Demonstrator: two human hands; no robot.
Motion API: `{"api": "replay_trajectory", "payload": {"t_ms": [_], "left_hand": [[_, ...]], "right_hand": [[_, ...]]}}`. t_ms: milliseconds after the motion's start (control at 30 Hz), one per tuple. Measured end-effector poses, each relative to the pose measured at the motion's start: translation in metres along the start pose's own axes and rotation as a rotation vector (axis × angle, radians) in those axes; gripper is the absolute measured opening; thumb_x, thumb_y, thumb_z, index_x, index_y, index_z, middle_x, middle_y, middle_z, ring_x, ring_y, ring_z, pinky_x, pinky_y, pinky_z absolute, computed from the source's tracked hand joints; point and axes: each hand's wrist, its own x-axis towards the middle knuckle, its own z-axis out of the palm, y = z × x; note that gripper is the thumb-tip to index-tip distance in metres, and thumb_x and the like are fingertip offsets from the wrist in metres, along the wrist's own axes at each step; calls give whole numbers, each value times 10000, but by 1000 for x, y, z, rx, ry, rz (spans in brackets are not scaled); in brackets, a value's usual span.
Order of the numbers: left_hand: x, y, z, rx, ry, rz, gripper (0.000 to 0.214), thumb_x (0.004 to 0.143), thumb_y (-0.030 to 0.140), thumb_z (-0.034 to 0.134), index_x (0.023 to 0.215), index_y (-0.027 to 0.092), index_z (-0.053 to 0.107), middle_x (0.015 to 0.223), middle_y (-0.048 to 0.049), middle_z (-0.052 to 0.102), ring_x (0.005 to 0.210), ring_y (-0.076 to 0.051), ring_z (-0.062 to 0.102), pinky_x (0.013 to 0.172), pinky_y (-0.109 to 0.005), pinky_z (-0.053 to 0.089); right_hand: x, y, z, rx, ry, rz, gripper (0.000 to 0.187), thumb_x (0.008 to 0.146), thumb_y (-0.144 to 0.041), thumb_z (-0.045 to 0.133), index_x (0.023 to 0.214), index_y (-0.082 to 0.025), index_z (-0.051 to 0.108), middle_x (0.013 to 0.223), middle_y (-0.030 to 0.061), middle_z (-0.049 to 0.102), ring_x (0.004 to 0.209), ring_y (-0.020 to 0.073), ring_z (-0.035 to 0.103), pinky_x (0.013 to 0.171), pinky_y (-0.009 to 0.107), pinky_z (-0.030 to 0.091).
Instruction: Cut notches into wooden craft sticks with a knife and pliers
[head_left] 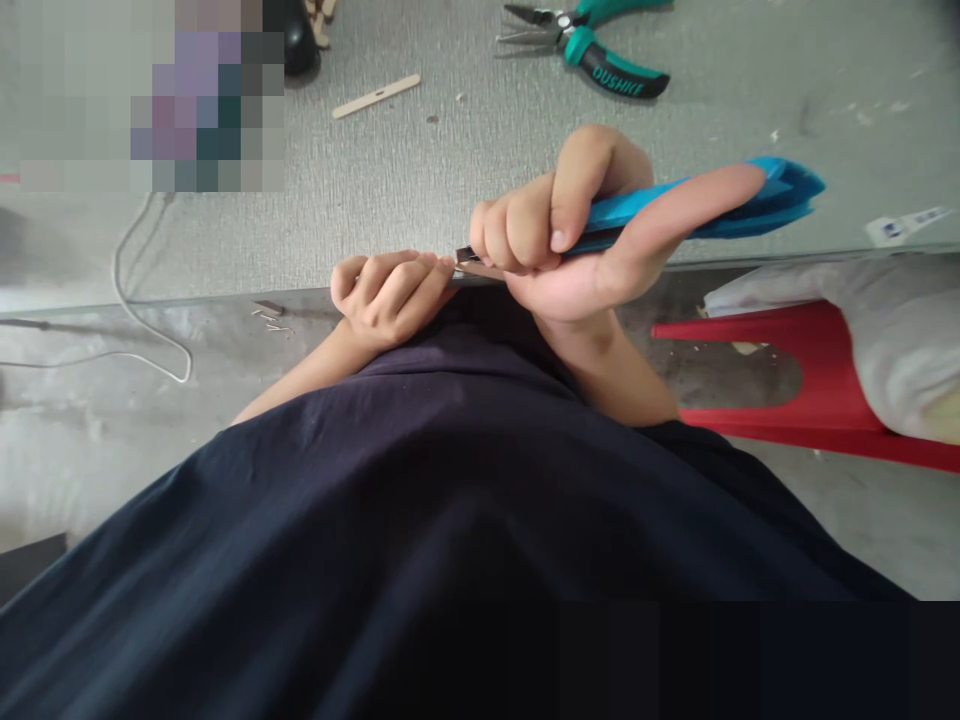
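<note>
At the table's near edge, my left hand [390,295] is closed, its fingertips pinching one end of a thin wooden stick [481,270]. Most of that stick is hidden by my hands. My right hand [577,230] wraps round a utility knife [675,205] with a bright blue, wrapped-looking handle and a black body. Its dark metal tip points left and meets the stick beside my left fingertips. My right thumb stretches along the blue handle, and the other fingers curl over the black part. Whether the blade cuts into the wood cannot be made out.
A craft stick [376,96] lies on the grey table [450,170]. Green-and-black pliers [600,55] rest at the back. A white cable [124,260] hangs over the edge at left. To the right, a red stool [832,350] stands below the table with grey cloth [911,340] on it.
</note>
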Motion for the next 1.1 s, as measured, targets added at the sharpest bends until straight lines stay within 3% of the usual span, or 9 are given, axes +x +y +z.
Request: {"api": "replay_trajectory", "payload": {"t_ms": [200, 467, 700, 833, 933, 1100], "left_hand": [[3, 2, -5, 19, 2, 5, 355, 1088, 633, 779, 1339, 383, 807, 1009, -11, 854, 1128, -329, 876, 1120, -578, 494], [9, 7, -11, 7, -52, -36, 366, 1075, 667, 776, 1283, 371, 827, 990, -24, 849, 1105, -346, 873, 1121, -613, 491], [14, 9, -14, -54, -172, -114, 399, 1080, 707, 748, 1254, 358, 833, 1019, -44, 847, 1161, -368, 864, 1148, -636, 491], [18, 10, -16, -96, -254, -170, 434, 1095, 733, 701, 1250, 347, 825, 1048, -56, 847, 1201, -377, 856, 1171, -650, 484], [19, 11, -18, -107, -261, -184, 442, 1108, 736, 672, 1242, 341, 819, 1053, -57, 847, 1202, -371, 854, 1180, -647, 486], [21, 13, -20, -84, -216, -171, 454, 1108, 741, 654, 1204, 328, 818, 1006, -58, 848, 1155, -355, 862, 1161, -626, 515]], "right_hand": [[1, -2, 3, -18, 29, -13, 898, 695, -1070, 901, 586, -301, 451, 450, -100, 346, 425, 128, 251, 554, 350, 326], [-3, -2, 3, -49, 68, -14, 909, 715, -1111, 844, 612, -306, 435, 469, -100, 338, 446, 127, 218, 560, 364, 320], [-5, 1, 3, -12, 113, -64, 859, 759, -1050, 888, 617, -307, 481, 476, -103, 342, 439, 119, 232, 540, 349, 322], [-4, -1, 6, -39, 145, -58, 923, 697, -1116, 839, 615, -296, 422, 457, -118, 308, 416, 104, 209, 507, 338, 299], [-3, -2, 8, -45, 176, -68, 971, 656, -1139, 825, 600, -283, 369, 445, -124, 294, 398, 83, 206, 495, 325, 294], [-3, 2, 7, -36, 200, -91, 980, 701, -1118, 836, 601, -281, 337, 454, -111, 302, 394, 86, 240, 491, 333, 322]]}}
